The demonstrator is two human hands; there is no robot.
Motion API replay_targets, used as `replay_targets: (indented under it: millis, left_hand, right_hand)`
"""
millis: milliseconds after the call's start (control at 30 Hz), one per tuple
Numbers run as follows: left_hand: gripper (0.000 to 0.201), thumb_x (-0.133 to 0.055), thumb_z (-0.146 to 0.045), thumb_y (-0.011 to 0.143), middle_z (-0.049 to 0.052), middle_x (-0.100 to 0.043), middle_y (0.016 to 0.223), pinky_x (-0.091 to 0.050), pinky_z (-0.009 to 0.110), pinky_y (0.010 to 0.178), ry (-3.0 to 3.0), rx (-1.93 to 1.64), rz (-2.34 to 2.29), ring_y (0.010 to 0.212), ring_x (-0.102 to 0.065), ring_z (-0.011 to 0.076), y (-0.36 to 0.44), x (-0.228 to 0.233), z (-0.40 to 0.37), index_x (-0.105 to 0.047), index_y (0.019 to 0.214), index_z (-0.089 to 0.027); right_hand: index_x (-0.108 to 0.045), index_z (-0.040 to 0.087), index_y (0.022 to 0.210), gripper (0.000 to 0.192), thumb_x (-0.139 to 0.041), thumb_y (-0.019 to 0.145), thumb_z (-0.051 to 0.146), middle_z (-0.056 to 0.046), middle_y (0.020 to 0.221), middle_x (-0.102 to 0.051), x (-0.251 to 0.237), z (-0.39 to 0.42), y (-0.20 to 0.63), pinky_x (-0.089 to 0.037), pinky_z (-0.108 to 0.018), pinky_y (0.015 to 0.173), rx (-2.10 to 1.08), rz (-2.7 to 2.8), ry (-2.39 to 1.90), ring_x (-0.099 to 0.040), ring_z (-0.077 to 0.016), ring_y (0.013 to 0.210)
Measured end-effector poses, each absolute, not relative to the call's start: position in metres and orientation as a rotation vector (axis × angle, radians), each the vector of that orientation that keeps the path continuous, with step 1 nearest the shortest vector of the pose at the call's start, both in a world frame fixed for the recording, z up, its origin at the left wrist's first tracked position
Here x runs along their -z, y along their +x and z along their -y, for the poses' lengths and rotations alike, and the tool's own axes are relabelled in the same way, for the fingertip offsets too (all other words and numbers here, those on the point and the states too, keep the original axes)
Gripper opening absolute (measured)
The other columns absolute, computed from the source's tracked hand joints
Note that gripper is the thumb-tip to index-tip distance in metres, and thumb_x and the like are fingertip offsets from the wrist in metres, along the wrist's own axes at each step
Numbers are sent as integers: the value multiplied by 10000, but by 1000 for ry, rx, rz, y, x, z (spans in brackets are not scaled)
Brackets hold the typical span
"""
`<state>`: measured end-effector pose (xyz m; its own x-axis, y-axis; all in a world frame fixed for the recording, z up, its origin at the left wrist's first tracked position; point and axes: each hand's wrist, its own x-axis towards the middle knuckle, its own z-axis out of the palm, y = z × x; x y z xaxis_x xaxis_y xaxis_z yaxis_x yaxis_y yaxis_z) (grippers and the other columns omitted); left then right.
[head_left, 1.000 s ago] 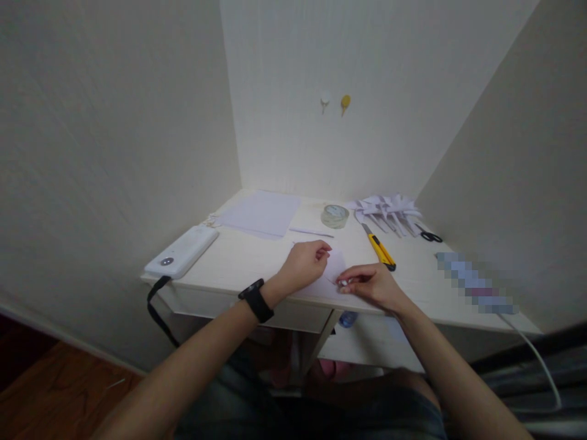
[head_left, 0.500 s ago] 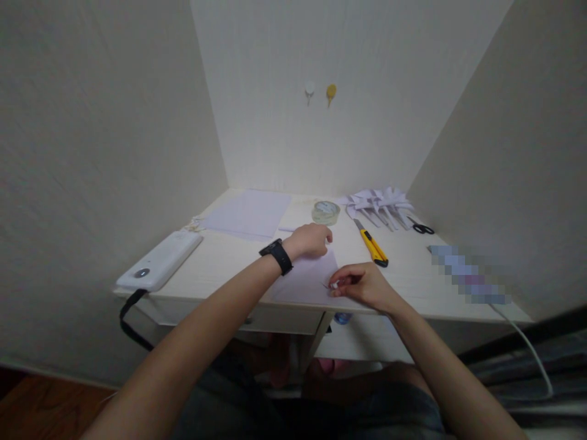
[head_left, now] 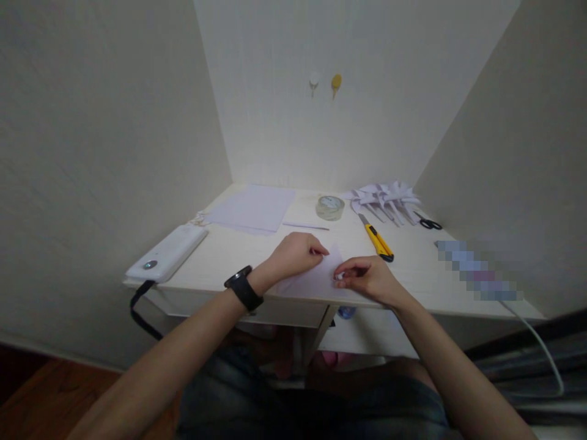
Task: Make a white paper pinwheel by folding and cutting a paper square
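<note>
Pinching paper sheet (head_left: 316,280): left hand (head_left: 293,255) (knuckles up), right hand (head_left: 364,278) curled.

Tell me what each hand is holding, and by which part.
Both hands pinch the small paper sheet on the desk: left hand at its far edge, right hand at its right corner.

Paper sheet (head_left: 316,280) under both hands: thin, matt, smooth. Desk (head_left: 238,256): pale painted wood, matt (faint grain). Cutter (head_left: 378,240): glossy yellow plastic, metal blade. Tape roll (head_left: 329,207): clear, shiny. Power bank (head_left: 167,253): smooth white plastic. Watch strap (head_left: 243,288): matt black.
</note>
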<state>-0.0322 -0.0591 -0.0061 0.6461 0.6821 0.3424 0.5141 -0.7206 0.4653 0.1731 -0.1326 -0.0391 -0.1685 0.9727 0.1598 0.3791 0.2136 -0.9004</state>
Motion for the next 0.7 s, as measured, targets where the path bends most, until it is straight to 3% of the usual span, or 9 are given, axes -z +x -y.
replay_targets:
  millis: [167,267,467,700]
  left_hand:
    - [261,-607,-182,800,48,-771,945,-523,287,797,2266,-800,-1032,853,-698,185,-40,23,78,-783,992,-195]
    - [205,-610,-242,841,43,-766,830,-539,271,712,2079,-843,-1032,731,-697,165,-40,31,81,-783,937,-184]
    - [194,-659,-125,770,31,-733,736,-548,242,607,1813,-958,-968,614,-669,134,-39,42,82,-744,943,-150]
    - [196,-631,-92,796,49,-761,815,-572,230,614,1718,-989,-980,633,-699,128,-38,40,92,-746,946,-143]
  right_hand:
    - [-797,175,828,271,-835,623,350,-15,620,-655,37,135,174,-372,-239,499,-945,1748,-1249,-489,-105,534]
    - [-793,176,849,262,-814,665,360,-25,660,-680,37,135,175,-379,-242,514,-928,1791,-1242,-507,-109,556]
    - [-711,174,858,330,-858,615,343,-60,834,-751,41,131,173,-491,-264,641,-1100,1625,-1101,-649,-146,698]
    - [-696,161,812,347,-882,570,324,-45,764,-740,37,118,166,-493,-277,651,-1167,1543,-1078,-656,-147,672]
